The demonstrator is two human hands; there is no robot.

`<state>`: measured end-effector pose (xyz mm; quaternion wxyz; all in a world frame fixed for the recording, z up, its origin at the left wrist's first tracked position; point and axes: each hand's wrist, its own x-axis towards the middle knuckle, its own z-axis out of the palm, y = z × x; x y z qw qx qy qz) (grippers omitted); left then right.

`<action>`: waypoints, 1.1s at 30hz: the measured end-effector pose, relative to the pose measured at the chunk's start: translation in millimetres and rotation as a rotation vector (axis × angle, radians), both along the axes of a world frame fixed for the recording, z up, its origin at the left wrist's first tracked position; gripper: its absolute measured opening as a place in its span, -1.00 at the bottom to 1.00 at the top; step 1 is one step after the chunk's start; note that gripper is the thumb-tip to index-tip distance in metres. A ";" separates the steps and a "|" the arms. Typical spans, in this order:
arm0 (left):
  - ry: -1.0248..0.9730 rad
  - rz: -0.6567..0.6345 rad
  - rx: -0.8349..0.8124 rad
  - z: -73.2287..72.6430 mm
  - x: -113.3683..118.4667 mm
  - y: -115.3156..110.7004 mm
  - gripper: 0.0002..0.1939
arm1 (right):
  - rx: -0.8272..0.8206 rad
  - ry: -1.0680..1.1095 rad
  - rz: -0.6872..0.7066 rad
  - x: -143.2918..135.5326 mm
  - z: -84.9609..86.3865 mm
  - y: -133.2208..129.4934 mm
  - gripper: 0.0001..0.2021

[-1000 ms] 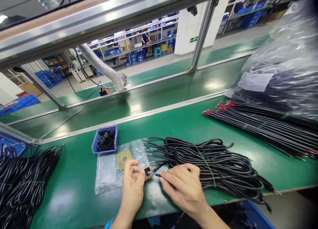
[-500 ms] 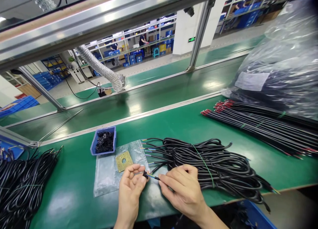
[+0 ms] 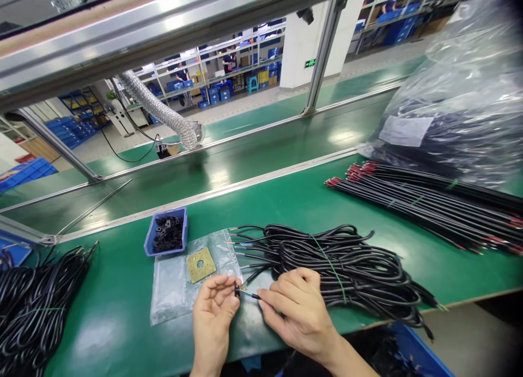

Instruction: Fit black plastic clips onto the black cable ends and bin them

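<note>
Between finger and thumb, my left hand (image 3: pixel 216 314) pinches a small black part (image 3: pixel 237 291). My right hand (image 3: pixel 298 314) grips a black cable (image 3: pixel 255 296) close to its stripped end, where thin blue and yellow-green wires reach the black part. Behind my left hand, a yellowish square pad with a central hole (image 3: pixel 201 265) lies on a clear plastic bag (image 3: pixel 169 290). A blue bin (image 3: pixel 187 230) of small black parts stands at the bag's upper left. Beyond my right hand lies a coiled black cable bundle (image 3: pixel 327 257) with a green tie.
More coiled cables (image 3: pixel 41 306) lie at the far left. Straight black cables with red ends (image 3: pixel 408 202) and a large clear bag (image 3: pixel 461 104) occupy the right. A metal rail (image 3: pixel 229 189) runs behind. A blue crate (image 3: pixel 425 355) sits below the table edge. People stand by distant shelves.
The view has shifted slightly, moving the scene a little to the left. The small black part is turned differently in my left fingers. Both hands keep their hold.
</note>
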<state>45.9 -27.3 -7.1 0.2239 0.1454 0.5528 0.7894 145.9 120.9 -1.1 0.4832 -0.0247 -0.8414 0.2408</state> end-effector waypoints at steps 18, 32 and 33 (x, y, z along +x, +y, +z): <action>0.017 -0.104 -0.106 2.0 15.0 4.2 -0.69 | 0.035 -0.030 0.003 3.8 1.8 1.9 -0.91; 0.340 -0.133 -0.246 -3.2 26.7 20.1 -0.84 | 0.039 -0.125 0.054 19.1 -7.5 11.3 -0.82; 0.352 -0.142 -0.258 -2.9 27.1 21.6 -0.84 | 0.037 -0.133 0.065 19.7 -7.3 11.6 -0.81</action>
